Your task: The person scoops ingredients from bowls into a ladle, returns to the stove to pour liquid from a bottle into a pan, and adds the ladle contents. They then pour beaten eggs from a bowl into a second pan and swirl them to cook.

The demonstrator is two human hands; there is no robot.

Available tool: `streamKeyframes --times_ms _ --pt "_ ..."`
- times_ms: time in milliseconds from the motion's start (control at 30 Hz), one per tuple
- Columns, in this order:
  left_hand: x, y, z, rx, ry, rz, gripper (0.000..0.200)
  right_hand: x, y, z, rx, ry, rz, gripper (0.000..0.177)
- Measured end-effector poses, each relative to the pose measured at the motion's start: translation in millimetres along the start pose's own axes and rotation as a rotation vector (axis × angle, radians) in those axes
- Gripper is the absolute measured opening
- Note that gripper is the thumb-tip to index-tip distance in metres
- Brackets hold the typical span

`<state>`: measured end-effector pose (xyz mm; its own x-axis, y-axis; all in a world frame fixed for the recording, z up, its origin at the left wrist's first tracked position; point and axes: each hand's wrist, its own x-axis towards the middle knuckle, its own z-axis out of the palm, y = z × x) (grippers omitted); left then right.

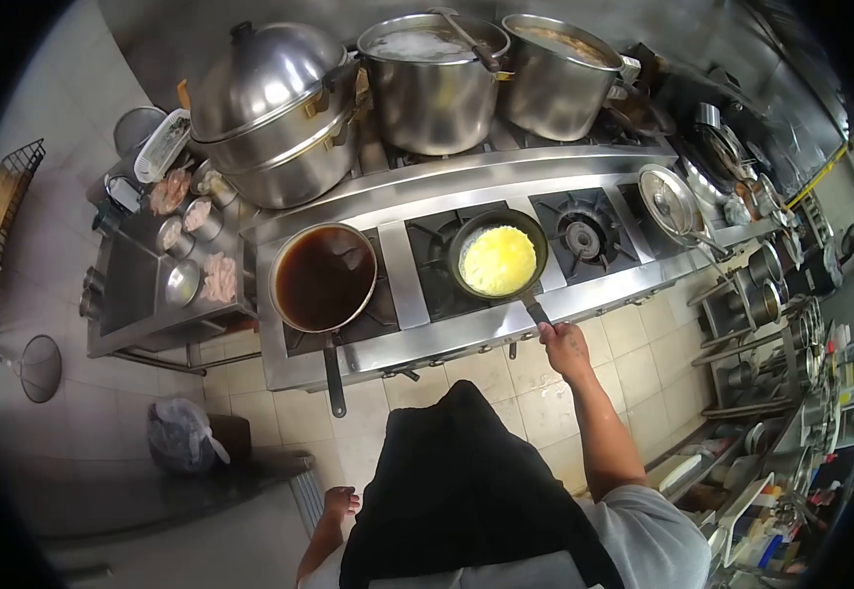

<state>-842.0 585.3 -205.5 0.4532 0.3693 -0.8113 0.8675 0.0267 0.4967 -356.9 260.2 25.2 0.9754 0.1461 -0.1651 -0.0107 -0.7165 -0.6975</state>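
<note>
My right hand point(566, 351) is closed around the handle of a small dark frying pan point(542, 253), which sits over a burner in the middle of the stove. A thin, round, bright yellow layer that looks like egg point(498, 261) covers most of the pan's bottom. Low in the view, beside the black apron point(466, 481), my left hand point(342, 501) hangs with its fingers curled and nothing visible in them. To the left of the frying pan, a wider pan of dark brown liquid point(324, 280) rests on another burner, its handle jutting over the stove's front edge.
Behind the burners stand a domed steamer pot point(275, 128) and two tall stockpots point(434, 103), point(560, 83). A bare burner point(582, 236) lies right of the frying pan, then a strainer point(667, 201). Bowls and raw meat point(219, 278) occupy the left counter. Shelves of cookware line the right.
</note>
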Motion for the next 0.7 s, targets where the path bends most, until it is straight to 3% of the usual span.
streamKeyframes --times_ms 167,233,300,467,533,600,700 --pt "9.7 -40.6 11.7 -0.007 -0.044 0.115 0.025 6.1 16.4 -0.9 -0.036 -0.001 -0.066 0.04" --pt "10.7 -36.9 15.9 -0.009 -0.029 0.045 0.026 12.7 26.4 1.4 -0.031 -0.029 -0.048 0.039" --pt "8.8 -30.9 19.4 -0.011 -0.009 -0.022 0.027 27.1 51.3 18.6 0.231 -0.079 0.063 0.039" --pt "15.4 -28.8 20.2 0.072 -0.062 0.246 0.026 43.9 59.1 82.1 0.429 -0.069 0.156 0.039" --pt "8.5 -4.5 21.2 0.057 -0.071 0.214 0.024 59.5 82.7 135.0 0.432 0.033 0.073 0.04" --pt "9.8 4.3 17.5 0.03 -0.099 0.175 0.018 56.1 70.3 147.5 0.363 0.035 0.086 0.041" --pt "37.5 -48.1 29.9 -0.021 -0.051 0.284 0.022 45.1 46.7 159.0 0.367 0.048 0.135 0.043"
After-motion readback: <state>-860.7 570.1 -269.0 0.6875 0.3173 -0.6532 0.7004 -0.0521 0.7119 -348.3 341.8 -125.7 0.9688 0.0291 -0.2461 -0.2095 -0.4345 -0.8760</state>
